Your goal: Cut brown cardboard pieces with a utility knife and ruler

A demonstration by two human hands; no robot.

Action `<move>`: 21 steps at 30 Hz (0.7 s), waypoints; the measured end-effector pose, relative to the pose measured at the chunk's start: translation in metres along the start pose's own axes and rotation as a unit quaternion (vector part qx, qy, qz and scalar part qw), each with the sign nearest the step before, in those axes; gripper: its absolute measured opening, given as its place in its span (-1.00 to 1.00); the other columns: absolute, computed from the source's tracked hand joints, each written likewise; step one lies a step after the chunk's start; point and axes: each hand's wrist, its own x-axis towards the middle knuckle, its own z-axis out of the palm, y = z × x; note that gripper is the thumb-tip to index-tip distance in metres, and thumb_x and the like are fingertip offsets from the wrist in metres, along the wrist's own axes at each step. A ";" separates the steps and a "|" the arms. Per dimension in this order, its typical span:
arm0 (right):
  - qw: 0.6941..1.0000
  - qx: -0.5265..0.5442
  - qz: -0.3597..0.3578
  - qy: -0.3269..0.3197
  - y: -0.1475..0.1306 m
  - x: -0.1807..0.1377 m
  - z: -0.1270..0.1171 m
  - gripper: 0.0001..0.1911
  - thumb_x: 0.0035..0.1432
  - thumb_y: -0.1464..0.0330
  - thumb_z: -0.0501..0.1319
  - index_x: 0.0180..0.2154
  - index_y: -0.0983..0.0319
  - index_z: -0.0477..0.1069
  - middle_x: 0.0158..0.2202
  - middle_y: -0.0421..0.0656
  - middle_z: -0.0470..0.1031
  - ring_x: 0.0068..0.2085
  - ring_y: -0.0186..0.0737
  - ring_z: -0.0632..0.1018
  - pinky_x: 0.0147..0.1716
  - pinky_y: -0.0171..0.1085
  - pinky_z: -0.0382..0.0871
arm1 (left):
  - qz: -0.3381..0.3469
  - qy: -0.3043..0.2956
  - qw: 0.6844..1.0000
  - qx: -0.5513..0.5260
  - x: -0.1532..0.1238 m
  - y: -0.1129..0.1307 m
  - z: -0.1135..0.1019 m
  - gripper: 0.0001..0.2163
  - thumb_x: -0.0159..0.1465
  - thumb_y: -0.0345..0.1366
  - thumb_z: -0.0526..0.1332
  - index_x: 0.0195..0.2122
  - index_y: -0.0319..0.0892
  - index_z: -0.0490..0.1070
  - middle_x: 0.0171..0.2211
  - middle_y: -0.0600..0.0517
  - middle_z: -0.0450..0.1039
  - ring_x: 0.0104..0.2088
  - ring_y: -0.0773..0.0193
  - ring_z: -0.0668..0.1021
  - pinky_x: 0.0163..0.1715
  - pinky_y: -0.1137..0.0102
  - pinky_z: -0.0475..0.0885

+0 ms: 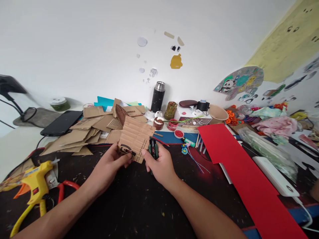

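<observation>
My left hand [116, 159] is closed around the lower left edge of a corrugated cardboard piece [137, 134] with dark print along its bottom. The piece is tilted up above the dark mat. At its right edge, my right hand [160, 162] grips a green-and-black utility knife [153, 148]; its blade cannot be made out. The right thumb is close to the cardboard's lower right side. Behind the piece, a brown leaf-shaped item [122, 114] rests by the cardboard pile.
Cardboard scraps [82, 132] are heaped at left behind a yellow glue gun [37, 182] and red-handled pliers [66, 189]. A black flask [158, 96] stands by the wall. Red card [244, 172] and a white power bank [275, 176] lie at right. Small paint pots [178, 133] sit mid-back.
</observation>
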 end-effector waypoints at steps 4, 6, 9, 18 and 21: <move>1.000 0.006 -0.003 0.000 0.004 0.001 -0.001 -0.73 0.35 0.15 0.34 -0.29 0.10 0.31 -0.60 -0.39 0.35 -0.64 -0.34 0.40 -0.61 -0.35 0.28 | 0.013 -0.012 1.000 -0.008 0.001 0.001 0.003 -0.51 0.03 -0.08 0.61 -0.06 -0.04 0.51 -0.26 0.04 0.60 -0.29 0.17 0.57 -0.32 0.33 0.45; 1.000 -0.006 -0.006 -0.001 0.004 0.000 -0.001 -0.74 0.35 0.15 0.33 -0.28 0.10 0.32 -0.60 -0.39 0.34 -0.64 -0.34 0.40 -0.61 -0.35 0.28 | 0.017 -0.014 1.000 -0.012 0.002 0.000 0.004 -0.47 0.03 -0.07 0.62 -0.02 -0.05 0.51 -0.17 0.00 0.64 -0.21 0.12 0.61 -0.23 0.30 0.50; 1.000 -0.023 -0.008 -0.001 0.002 -0.002 0.000 -0.73 0.35 0.15 0.33 -0.29 0.10 0.32 -0.62 -0.39 0.34 -0.64 -0.34 0.39 -0.61 -0.35 0.28 | 0.020 -0.010 1.000 -0.009 0.003 -0.002 0.004 -0.46 0.03 -0.08 0.62 -0.01 -0.06 0.51 -0.09 -0.03 0.66 -0.16 0.11 0.62 -0.18 0.29 0.53; 1.000 -0.011 -0.003 0.005 0.002 0.000 -0.002 -0.71 0.34 0.13 0.35 -0.30 0.10 0.32 -0.64 -0.40 0.31 -0.65 -0.33 0.39 -0.62 -0.35 0.26 | 0.011 -0.021 0.999 0.026 0.002 -0.003 0.000 -0.61 0.11 -0.03 0.57 -0.24 -0.09 0.47 -0.43 0.11 0.52 -0.45 0.27 0.48 -0.46 0.37 0.37; 1.000 -0.003 0.003 0.004 0.001 0.001 -0.002 -0.70 0.34 0.13 0.35 -0.31 0.09 0.30 -0.63 -0.40 0.31 -0.65 -0.34 0.40 -0.62 -0.35 0.26 | 0.009 -0.024 0.999 0.027 0.002 -0.004 -0.001 -0.64 0.14 -0.02 0.55 -0.27 -0.08 0.47 -0.44 0.11 0.51 -0.46 0.27 0.48 -0.47 0.36 0.37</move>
